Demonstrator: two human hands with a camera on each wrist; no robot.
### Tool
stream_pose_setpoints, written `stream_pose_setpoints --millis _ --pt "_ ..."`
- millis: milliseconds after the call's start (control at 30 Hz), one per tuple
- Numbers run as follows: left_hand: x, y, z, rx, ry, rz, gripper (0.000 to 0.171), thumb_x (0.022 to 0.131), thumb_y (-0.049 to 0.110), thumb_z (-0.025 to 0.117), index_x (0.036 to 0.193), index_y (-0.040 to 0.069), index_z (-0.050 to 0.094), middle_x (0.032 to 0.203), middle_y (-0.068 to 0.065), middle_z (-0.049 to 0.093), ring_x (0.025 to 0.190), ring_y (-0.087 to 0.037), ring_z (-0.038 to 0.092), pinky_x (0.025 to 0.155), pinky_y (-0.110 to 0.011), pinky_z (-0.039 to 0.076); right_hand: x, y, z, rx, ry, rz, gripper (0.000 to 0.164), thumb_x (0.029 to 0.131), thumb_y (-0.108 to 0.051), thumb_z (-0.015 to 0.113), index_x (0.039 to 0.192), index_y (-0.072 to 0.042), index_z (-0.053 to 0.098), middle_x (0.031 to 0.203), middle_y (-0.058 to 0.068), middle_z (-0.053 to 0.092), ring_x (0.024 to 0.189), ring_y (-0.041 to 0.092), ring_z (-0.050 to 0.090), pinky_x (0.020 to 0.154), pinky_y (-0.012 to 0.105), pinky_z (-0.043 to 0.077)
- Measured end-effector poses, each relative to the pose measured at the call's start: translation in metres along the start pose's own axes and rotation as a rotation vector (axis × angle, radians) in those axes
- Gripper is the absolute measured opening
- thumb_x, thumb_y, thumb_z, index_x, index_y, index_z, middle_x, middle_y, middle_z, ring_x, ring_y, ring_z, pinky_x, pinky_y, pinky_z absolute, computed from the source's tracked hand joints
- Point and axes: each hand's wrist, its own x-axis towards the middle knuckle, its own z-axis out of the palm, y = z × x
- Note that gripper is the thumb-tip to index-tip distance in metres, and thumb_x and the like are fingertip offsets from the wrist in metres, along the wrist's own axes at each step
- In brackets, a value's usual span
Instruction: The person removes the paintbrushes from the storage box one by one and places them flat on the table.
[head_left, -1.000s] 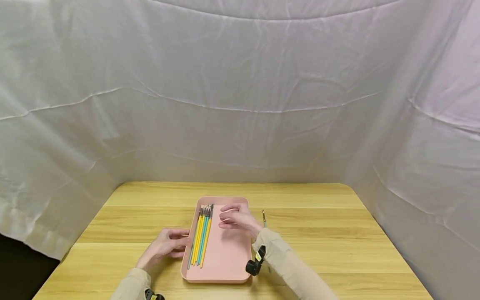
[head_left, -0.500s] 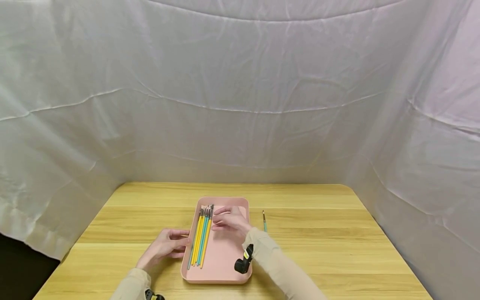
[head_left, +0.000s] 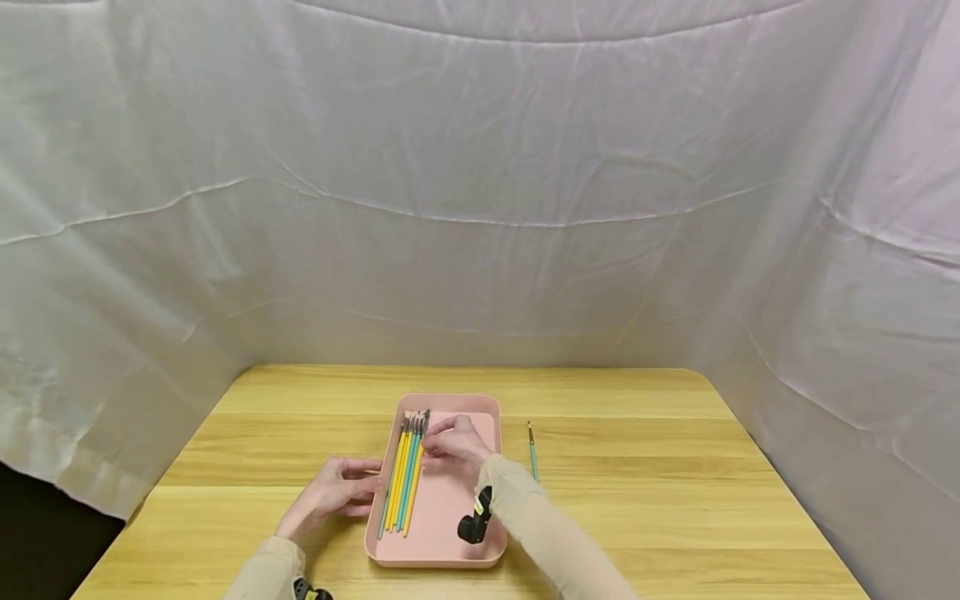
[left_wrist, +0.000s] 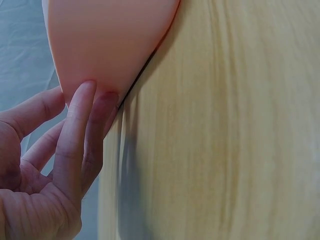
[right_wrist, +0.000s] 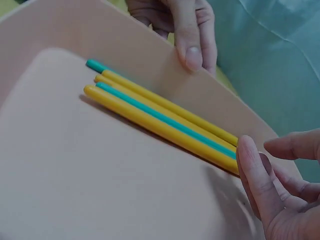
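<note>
In the head view several yellow and teal paintbrushes [head_left: 402, 487] lie side by side along the left wall of a pink tray [head_left: 453, 533], bristles at the far end. My left hand [head_left: 337, 492] holds the tray's left wall; in the right wrist view its thumb [right_wrist: 192, 57] laps over the rim, and in the left wrist view fingertips press the outer wall. Inside the tray, my right hand [head_left: 457, 442] is at the rightmost yellow brush. In the right wrist view its fingertips overlap the brushes, with a gap between two spread fingers.
One teal paintbrush [head_left: 532, 450] lies on the wooden table [head_left: 652, 475] to the right of the tray, partly hidden by the right sleeve [head_left: 540, 525]. Grey-white cloth [head_left: 480, 250] hangs behind the table and at both sides.
My right hand has moved left inside the tray to the row of paintbrushes, and its fingers have drawn in a little. My left hand stays on the tray's left wall.
</note>
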Motion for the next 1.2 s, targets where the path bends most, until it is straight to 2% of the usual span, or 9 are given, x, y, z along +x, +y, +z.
stream_pose_setpoints --millis 100,400,533,667,800,967,1200 --pt "0.0 0.0 0.0 -0.005 -0.001 -0.001 0.056 0.093 0.01 0.069 0.138 -0.016 0.047 0.108 -0.015 0.074 0.088 -0.021 0.074 0.077 -0.035 0.066 0.003 0.003 0.002 -0.019 0.013 0.006 0.018 0.084 0.006 0.068 0.101 0.009 0.066 0.067 0.005 0.067 0.056 0.009 0.065 0.061 0.025 0.064" --pt "0.001 0.0 0.0 -0.007 0.004 -0.006 0.057 0.093 0.01 0.07 0.138 -0.016 0.047 0.111 -0.021 0.073 0.088 -0.022 0.075 0.076 -0.036 0.066 0.003 0.006 0.01 -0.056 0.054 0.059 0.024 0.081 0.01 0.07 0.102 0.005 0.059 0.067 0.01 0.066 0.052 0.013 0.064 0.058 0.028 0.064" --pt "0.001 0.0 0.0 -0.005 0.0 -0.002 0.057 0.093 0.009 0.069 0.139 -0.016 0.046 0.112 -0.024 0.072 0.089 -0.023 0.075 0.076 -0.036 0.066 0.003 0.008 0.012 -0.086 0.065 0.053 0.021 0.082 0.011 0.069 0.098 0.005 0.058 0.066 0.012 0.065 0.049 0.013 0.062 0.056 0.029 0.064" --pt "0.002 -0.001 0.0 -0.008 0.004 -0.006 0.056 0.093 0.009 0.07 0.138 -0.016 0.047 0.11 -0.019 0.074 0.088 -0.023 0.075 0.076 -0.036 0.066 0.003 0.009 0.013 -0.127 0.058 0.039 0.019 0.083 0.011 0.068 0.098 0.006 0.059 0.069 0.016 0.069 0.047 0.013 0.063 0.056 0.03 0.064" --pt "0.002 -0.001 0.001 -0.007 0.007 -0.009 0.056 0.093 0.01 0.07 0.138 -0.016 0.048 0.108 -0.014 0.074 0.088 -0.022 0.074 0.077 -0.035 0.066 0.002 0.01 0.014 -0.187 0.062 0.023 0.017 0.083 0.01 0.069 0.098 0.006 0.061 0.074 0.021 0.073 0.05 0.019 0.069 0.056 0.031 0.065" --pt "0.001 -0.001 0.001 -0.006 0.002 -0.005 0.056 0.093 0.01 0.069 0.138 -0.016 0.048 0.108 -0.014 0.074 0.089 -0.021 0.074 0.077 -0.034 0.066 0.002 0.011 0.014 -0.211 0.067 0.014 0.015 0.083 0.009 0.07 0.095 0.006 0.061 0.076 0.022 0.073 0.062 0.03 0.075 0.057 0.032 0.065" --pt "0.001 -0.001 0.001 -0.01 0.009 -0.006 0.056 0.093 0.01 0.07 0.137 -0.016 0.049 0.109 -0.017 0.074 0.088 -0.022 0.075 0.075 -0.034 0.066 0.003 0.008 0.016 -0.243 0.073 0.031 0.009 0.082 0.006 0.072 0.085 0.003 0.065 0.071 0.02 0.073 0.053 0.018 0.07 0.056 0.029 0.064"
